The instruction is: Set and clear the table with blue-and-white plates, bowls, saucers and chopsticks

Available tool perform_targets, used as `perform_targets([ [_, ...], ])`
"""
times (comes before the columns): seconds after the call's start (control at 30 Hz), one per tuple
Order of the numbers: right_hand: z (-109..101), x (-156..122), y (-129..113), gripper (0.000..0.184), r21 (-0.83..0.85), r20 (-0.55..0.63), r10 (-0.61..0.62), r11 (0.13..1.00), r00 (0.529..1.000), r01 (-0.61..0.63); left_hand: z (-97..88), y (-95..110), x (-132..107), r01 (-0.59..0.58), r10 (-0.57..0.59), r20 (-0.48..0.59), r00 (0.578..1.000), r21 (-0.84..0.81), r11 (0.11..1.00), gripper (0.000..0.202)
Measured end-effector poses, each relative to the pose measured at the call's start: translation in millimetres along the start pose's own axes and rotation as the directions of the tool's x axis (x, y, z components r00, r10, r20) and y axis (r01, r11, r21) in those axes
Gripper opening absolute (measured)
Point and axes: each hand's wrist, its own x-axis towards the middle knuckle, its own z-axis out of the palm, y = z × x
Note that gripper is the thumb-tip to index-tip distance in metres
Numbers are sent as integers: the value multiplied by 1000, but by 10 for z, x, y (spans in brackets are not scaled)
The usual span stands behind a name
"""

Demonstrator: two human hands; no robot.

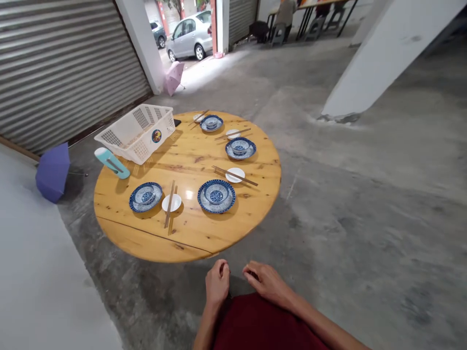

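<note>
My left hand (218, 282) is loosely curled just below the near edge of the round wooden table (189, 165), with nothing showing in it. To its right, my right hand (268, 282) is also curled in, seemingly holding nothing. Neither hand touches the table. Closest to them is a blue-and-white plate with a bowl (216, 196) on it. Left of that, a white saucer (175, 201) has chopsticks (169, 204) laid across it, beside another plate with a bowl (145, 196). Chopsticks also rest on the white saucer (235, 175) farther right.
More plates with bowls (241, 147) stand along the table's right and far sides. A white plastic basket (140, 141) and a turquoise object (112, 163) are at the left. Umbrellas (53, 172) lie on the floor. A white pillar (379, 58) rises at right; people sit far back.
</note>
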Motion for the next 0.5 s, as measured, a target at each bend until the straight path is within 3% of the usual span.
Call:
perform_targets([
  [0.1, -302, -119, 376, 33, 35, -59, -1, 999, 998, 3, 294, 347, 109, -17, 13, 51, 999, 69, 997, 29],
  [0.23, -824, -336, 1067, 38, 117, -197, 73, 992, 978, -50, 801, 869, 253, -31, 14, 115, 993, 144, 989, 28],
  [0.4, -1464, -738, 2025, 46, 269, -400, 272, 948, 875, -172, 1484, 1524, 460, -114, 60, 206, 977, 265, 957, 25],
  [0.5, -1737, -984, 2467, 49, 389, -416, 404, 889, 815, -242, 1797, 1825, 591, -195, 111, 270, 956, 308, 931, 25],
])
